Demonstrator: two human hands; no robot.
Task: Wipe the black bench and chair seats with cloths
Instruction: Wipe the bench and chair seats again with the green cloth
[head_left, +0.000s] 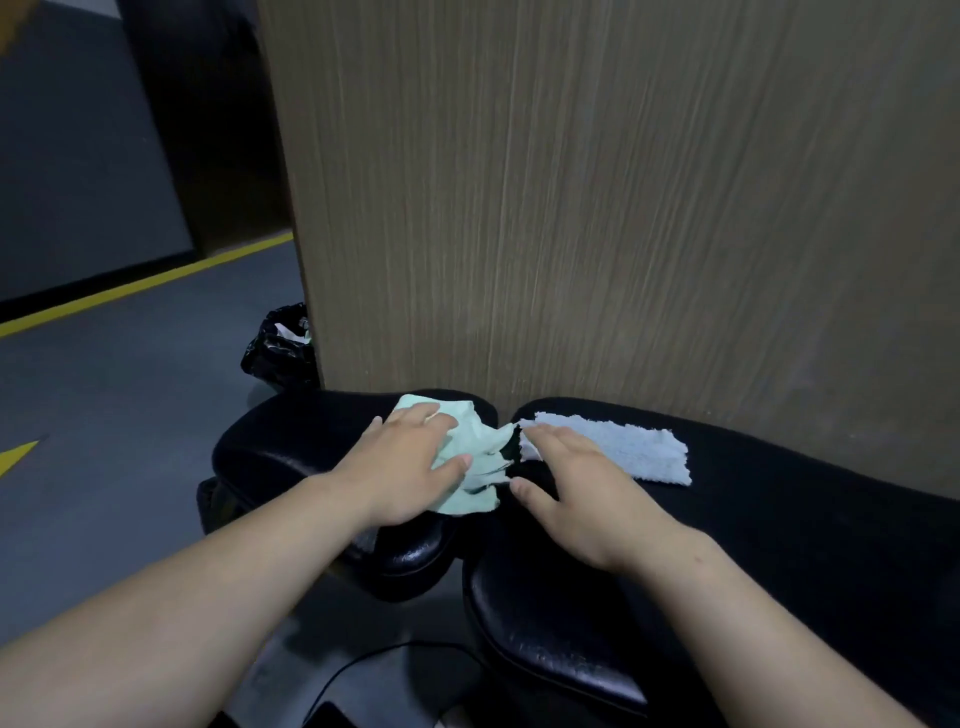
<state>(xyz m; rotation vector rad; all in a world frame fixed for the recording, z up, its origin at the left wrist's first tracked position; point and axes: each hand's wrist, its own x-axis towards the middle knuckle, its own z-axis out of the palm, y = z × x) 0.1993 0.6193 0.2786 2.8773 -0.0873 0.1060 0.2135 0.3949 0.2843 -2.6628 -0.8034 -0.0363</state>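
We see a mint-green cloth (470, 449) against the glossy black chair seat (291, 441), a pale blue-white cloth (636, 452) against the black bench (779, 519), a tan panel (571, 208) streaked with vertical wood grain, a dark grey floor (104, 415) crossed by a yellow line (145, 283), and a black bag (275, 353).

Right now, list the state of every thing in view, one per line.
left hand: fingers straight, pressing on the green cloth
green cloth: crumpled, lying on the chair seat
right hand: fingers straight, fingertips on the white cloth
white cloth: spread flat on the bench
chair seat: partly under cloth
bench: partly under cloth
black bag: open at top
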